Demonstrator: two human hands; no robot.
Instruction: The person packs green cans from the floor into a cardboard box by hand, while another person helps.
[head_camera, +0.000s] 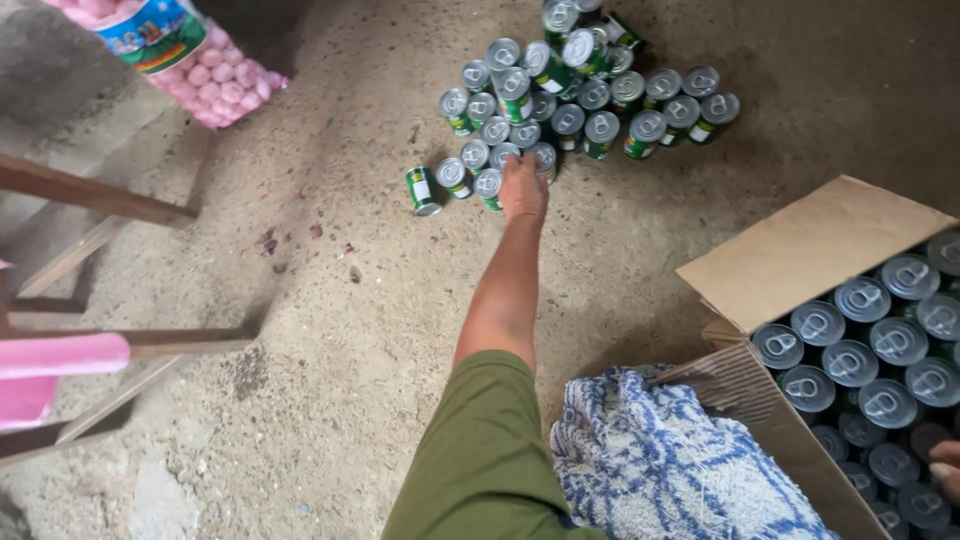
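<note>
Roughly, largest first: cardboard box (800, 255) at right, one flap folded open, packed with upright cans (850, 362), silver pull-tab tops showing, sides hidden; box runs off the right and bottom edges. Blue-and-white patterned cloth (660, 460) lies against the box's near corner, covering part of its wall. Top left, a mesh sack of pink round items (215, 85) with a multicoloured label panel, cut off by the top edge. Wooden frame pieces (100, 200) and a pink bar (60, 355) at far left, only partly in view.

On the concrete floor (330, 330), top centre: a loose cluster of small tins (580, 95), green labels with white and yellow patches, silver pull-tab lids, mostly upright and touching each other; top of the cluster is cropped. One lone tin (423, 190) stands just left of the group, slightly apart.

Left hand (523, 188), arm stretched out from a green sleeve (480, 450), sits at the near edge of the cluster, on top of the front tins (498, 155). Fingers point away from camera and are hidden behind the knuckles, so can't tell if it's closed on a tin or just resting.

Right hand (945, 470): only fingertips show at the right edge, over the cans in the box; grip can't be judged.

Small dark specks (270, 243) on the floor left of the arm, too small to identify.
</note>
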